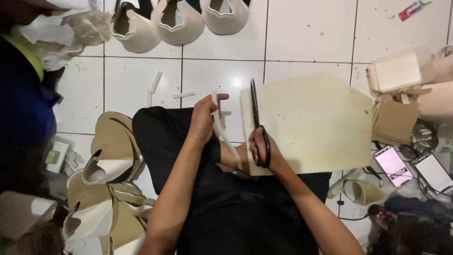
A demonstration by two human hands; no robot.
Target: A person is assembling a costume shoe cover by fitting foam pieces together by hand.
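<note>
You sat on a white tiled floor (pixel 302 33) with your legs in black trousers (pixel 226 208) stretched under the work. Across your lap and the tiles lay the biggest piece, a pale yellowish sheet (pixel 316 123) with angled corners, its left edge just beside the blades.

To your left lay a heap of tan and cream shoe uppers (pixel 111 156), and more cream uppers (pixel 177 21) sat in a row at the top of the view. At the right stood a stack of tan cut pieces (pixel 394 123) beneath a pale box (pixel 398 71), with two lit phones (pixel 410 167) near them on the floor. A person in a dark blue top (pixel 21 108) sat at the far left.

Your right hand (pixel 264 151) was closed through the loops of a pair of black scissors (pixel 258 125), whose blades pointed away from you along the sheet's left edge and stood nearly together. Your left hand (pixel 205 118) pinched a narrow white strip (pixel 222 130) between thumb and fingers; the strip ran from above that hand down toward your right wrist.

Two short white offcuts (pixel 170 89) lay on the tiles above your knee, well apart from both hands.
</note>
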